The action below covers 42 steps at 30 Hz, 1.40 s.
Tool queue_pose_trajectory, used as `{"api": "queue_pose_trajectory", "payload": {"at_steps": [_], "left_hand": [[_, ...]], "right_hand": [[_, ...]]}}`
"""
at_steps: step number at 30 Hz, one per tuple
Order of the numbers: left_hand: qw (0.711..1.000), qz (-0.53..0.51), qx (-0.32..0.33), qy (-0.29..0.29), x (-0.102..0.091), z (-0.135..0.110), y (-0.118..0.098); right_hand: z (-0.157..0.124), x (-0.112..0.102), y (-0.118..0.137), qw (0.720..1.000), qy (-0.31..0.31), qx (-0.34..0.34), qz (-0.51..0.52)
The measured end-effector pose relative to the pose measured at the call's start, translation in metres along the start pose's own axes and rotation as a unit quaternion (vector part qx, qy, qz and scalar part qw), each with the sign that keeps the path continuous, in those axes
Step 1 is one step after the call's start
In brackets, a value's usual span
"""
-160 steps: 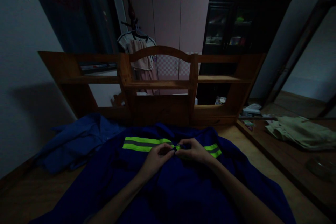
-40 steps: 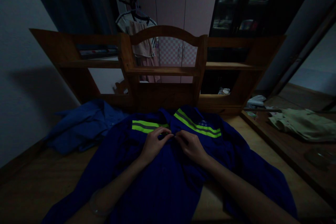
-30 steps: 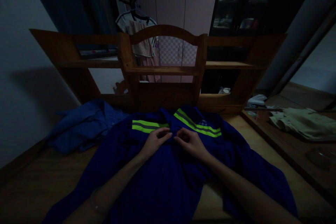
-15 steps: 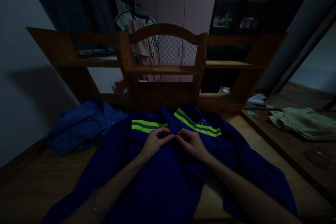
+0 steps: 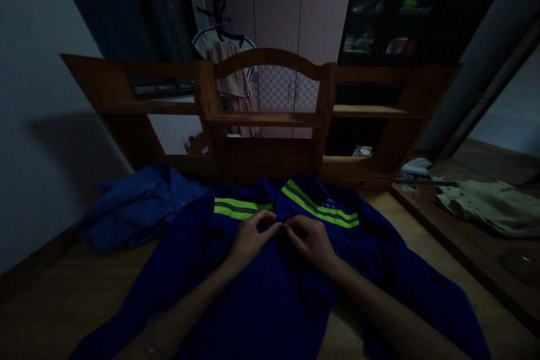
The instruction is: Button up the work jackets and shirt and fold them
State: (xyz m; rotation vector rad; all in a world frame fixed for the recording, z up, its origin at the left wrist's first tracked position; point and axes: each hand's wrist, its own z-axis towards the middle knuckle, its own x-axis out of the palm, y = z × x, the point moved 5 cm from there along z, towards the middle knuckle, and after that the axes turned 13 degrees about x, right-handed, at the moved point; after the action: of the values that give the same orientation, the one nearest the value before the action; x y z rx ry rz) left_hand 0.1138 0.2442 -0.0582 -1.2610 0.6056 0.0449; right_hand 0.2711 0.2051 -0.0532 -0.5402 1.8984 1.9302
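Shows a dark blue work jacket spread front-up on a wooden surface, filling the view from the centre down to six o'clock. Carries yellow-green reflective stripes across the chest: one band at eleven o'clock of the hands, the other slanting away at one o'clock.

Brings the left hand and the right hand together at the jacket's front opening, just below the collar, with fingers curled and pinched on the cloth edges and the two sets of fingertips all but touching. Cannot tell in the dim light whether a button sits between the fingers. Stretches both forearms up from six o'clock over the jacket's lower half. Wears a thin bracelet on the left wrist, down at seven o'clock.

Around the jacket:
- At nine to ten o'clock, just beside its shoulder, a second blue garment, crumpled.
- At twelve o'clock, right behind the collar, a wooden shelf unit with an arched middle section.
- Beyond that, at twelve, a pink wardrobe, with clothes on a hanger in front of it — and at one o'clock a dark cabinet.
- At three o'clock, well apart, a khaki garment lying on a darker wooden ledge.
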Motion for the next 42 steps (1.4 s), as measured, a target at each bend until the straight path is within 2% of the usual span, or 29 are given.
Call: {"api": "queue_pose_trajectory", "payload": {"at_steps": [7,17,21,25,30,33,36,39,42], "left_hand": [[0.996,-0.067,-0.048,-0.013,0.001,0.000,0.004],[0.966,-0.193,-0.160,0.062,0.003,-0.001,0.015],[0.956,-0.227,-0.171,0.073,0.006,-0.001,0.017],[0.971,-0.189,-0.136,0.058,0.005,-0.001,0.011],[0.997,-0.024,-0.063,0.029,-0.007,-0.002,-0.009],[0.997,-0.016,-0.066,0.030,-0.010,-0.002,-0.013],[0.987,-0.096,-0.122,0.031,-0.006,-0.002,-0.007],[0.964,-0.184,-0.192,0.022,-0.001,-0.002,0.001],[0.948,-0.222,-0.228,0.003,0.001,-0.004,0.004]], "right_hand": [[0.001,0.005,0.000,0.999,-0.016,-0.018,-0.041],[-0.004,0.008,0.000,0.997,0.002,-0.020,-0.071],[-0.005,0.007,0.003,0.998,0.005,-0.015,-0.062],[-0.005,0.005,0.003,0.999,0.004,-0.003,-0.049],[-0.003,-0.004,0.006,0.999,0.002,0.026,-0.028],[-0.002,-0.007,0.007,0.999,0.003,0.041,0.000],[0.001,-0.003,0.000,0.992,0.027,0.091,0.078],[0.004,0.010,-0.013,0.954,0.100,0.177,0.218],[0.006,0.017,-0.018,0.920,0.136,0.211,0.301]]}}
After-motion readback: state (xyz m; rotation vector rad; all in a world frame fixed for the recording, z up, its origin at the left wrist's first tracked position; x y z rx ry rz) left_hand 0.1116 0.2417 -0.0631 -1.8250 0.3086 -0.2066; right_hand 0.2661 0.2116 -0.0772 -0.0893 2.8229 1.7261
